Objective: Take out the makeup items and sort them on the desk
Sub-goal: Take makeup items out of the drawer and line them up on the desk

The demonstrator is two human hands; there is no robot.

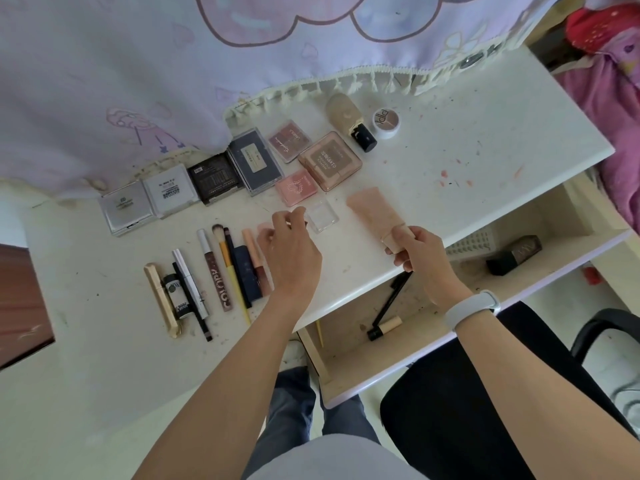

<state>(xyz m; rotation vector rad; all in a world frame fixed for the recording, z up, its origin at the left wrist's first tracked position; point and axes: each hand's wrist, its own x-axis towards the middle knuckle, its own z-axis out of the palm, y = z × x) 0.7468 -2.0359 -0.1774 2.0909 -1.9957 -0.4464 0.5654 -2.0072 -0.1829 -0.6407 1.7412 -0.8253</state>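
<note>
Far left on the counter (450,140): a row of square compacts (126,211) running up toward the curtain (104,81), then darker palettes (254,161) and pink ones (296,187) beside them. Below that, a line of slim items lying side by side: gold tube (162,299), mascaras, a lip gloss (214,271), a brush (228,261), more sticks. Your left hand (291,254) hovers over the right end of that row, fingers curled, tips near a small clear case (320,216); whether it pinches something, can't tell. Right of it, your right hand (419,251) grips the cap end of a peach tube (375,211), the tube lying on the counter pointing away from you. Foundation bottle (349,119) and round pot (386,123) sit further back. Open drawer (398,375) below right holds a black pencil (391,299) and a dark box (514,254).
</note>
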